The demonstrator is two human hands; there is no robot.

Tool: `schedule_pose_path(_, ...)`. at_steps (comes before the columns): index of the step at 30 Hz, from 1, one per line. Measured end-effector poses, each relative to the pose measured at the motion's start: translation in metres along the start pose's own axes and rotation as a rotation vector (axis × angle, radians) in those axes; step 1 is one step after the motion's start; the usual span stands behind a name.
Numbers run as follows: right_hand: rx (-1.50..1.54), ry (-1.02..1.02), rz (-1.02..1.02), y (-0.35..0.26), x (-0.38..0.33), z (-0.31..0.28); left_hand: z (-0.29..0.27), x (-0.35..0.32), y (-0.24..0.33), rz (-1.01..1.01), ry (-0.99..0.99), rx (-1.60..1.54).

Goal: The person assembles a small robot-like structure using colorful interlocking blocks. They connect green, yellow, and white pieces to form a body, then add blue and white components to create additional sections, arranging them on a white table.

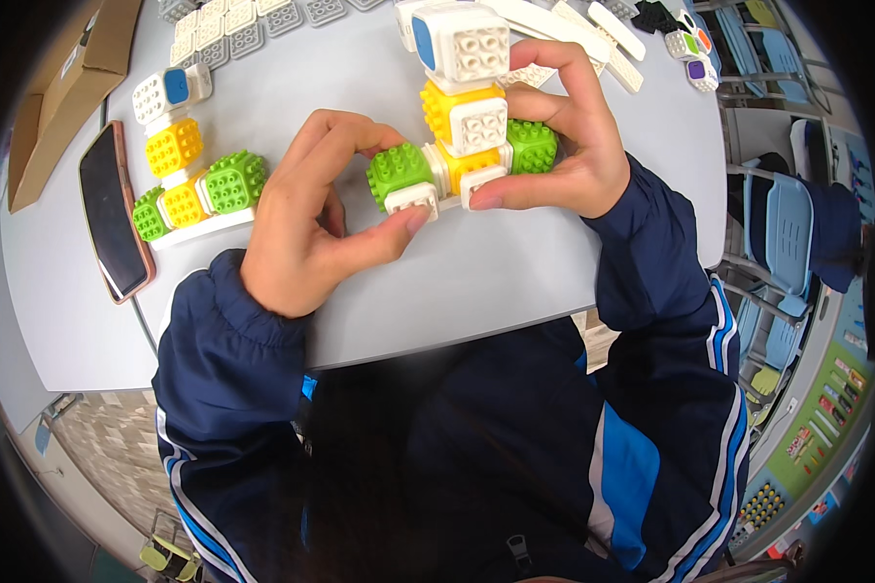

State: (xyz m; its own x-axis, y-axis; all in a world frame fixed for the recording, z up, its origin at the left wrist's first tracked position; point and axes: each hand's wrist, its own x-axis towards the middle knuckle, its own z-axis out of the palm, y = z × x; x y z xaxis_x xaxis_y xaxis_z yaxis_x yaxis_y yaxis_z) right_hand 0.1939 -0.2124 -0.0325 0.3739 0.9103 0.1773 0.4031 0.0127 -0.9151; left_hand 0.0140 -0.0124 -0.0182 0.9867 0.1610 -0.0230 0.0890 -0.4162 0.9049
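Upright in front of me is a toy block model [476, 126]. Two yellow cubes form its column, a white studded block with a blue face [462, 44] tops it, and green studded cubes sit on both sides of the base. My left hand [301, 223] pinches the left green cube [399, 167], its thumb against a white tile [413, 201] on the near face. With its thumb on another white tile [478, 185] at the lower yellow cube, my right hand [588, 146] curls its fingers behind the model and the right green cube [532, 146].
A similar block model [180, 153] stands at the left, beside a phone [112, 209] lying on the grey table [428, 301]. Behind it is an open cardboard box [78, 87]. White tiles [209, 34], white bars [593, 34] and small cubes [700, 70] lie farther back. Blue chairs [787, 233] stand right.
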Motion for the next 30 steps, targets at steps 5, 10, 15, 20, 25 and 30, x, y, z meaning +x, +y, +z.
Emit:
schedule_pose_path(5, -0.011, 0.019, -0.027, 0.001, -0.002, 0.005, 0.001, -0.002, 0.0, 0.028, 0.006, 0.017)
schedule_pose_path(10, -0.224, 0.02, -0.186, 0.004, -0.001, 0.002, 0.001, 0.0, -0.001, 0.05, 0.023, -0.016)
schedule_pose_path(15, -0.118, -0.02, -0.184, 0.007, 0.001, 0.002, -0.003, -0.002, -0.005, -0.044, -0.065, 0.001)
schedule_pose_path(20, -0.078, -0.072, -0.211, 0.003, 0.005, 0.0, -0.002, -0.003, -0.005, -0.04, -0.037, -0.032)
schedule_pose_path(25, 0.21, -0.049, -0.247, 0.008, 0.011, 0.008, 0.005, -0.002, -0.013, 0.054, 0.057, -0.119)
schedule_pose_path(30, 0.225, -0.092, -0.14, 0.004, 0.009, 0.008, 0.006, -0.004, -0.02, 0.082, 0.061, -0.141)
